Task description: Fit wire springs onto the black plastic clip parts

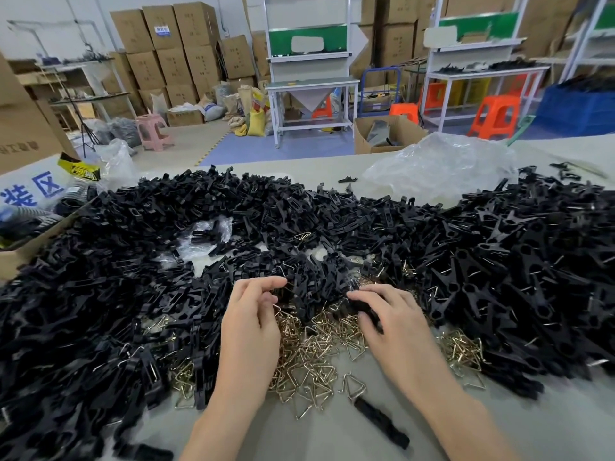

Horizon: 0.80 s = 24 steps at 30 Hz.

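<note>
Right hand [389, 317] is gripping a black clip part [364, 309] over the near wire springs [309, 354]. Left hand [249, 317] is curling its fingers just left; can't tell if holding anything.

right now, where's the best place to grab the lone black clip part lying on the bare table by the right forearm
Probably pinch the lone clip part across its narrow width near mid-length, coming straight down from above. It lies flat and diagonal on the table, both long edges free; a wire spring sits close to its far end, so avoid that end.
</note>
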Available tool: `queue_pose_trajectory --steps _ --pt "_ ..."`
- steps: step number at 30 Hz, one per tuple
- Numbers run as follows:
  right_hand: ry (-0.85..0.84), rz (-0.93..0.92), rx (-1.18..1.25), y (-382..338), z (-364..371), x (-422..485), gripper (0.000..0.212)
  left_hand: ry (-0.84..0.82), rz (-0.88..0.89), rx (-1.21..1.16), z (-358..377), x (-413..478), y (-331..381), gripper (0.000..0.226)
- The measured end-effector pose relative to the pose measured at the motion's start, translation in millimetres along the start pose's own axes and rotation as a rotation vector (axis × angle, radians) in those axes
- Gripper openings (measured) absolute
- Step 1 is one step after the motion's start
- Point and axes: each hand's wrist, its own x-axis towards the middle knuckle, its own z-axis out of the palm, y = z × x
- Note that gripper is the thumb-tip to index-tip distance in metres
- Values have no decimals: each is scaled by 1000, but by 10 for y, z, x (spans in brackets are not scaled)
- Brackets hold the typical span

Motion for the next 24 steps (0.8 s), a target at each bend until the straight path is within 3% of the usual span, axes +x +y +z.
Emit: queue_pose_trajectory --steps 7,15,17,21,24 --pt "-44 -29 -12 -47 -55 1 18 117 -20 -227 -65 17 81 46" --pt "28 140 425 -197 -179 0 18 100 -21 -134 -48 26 46 40" --pt "10 182 547 -217 -195 9 20 38 2 -44 -54 18 5 39" --pt "-16 228 731 -242 -201 24 21 -124 74 378 -8 -40 -74 32" --pt "-35 254 851 -253 -212 46 24 -235 137 510 23 -71 -53 33"
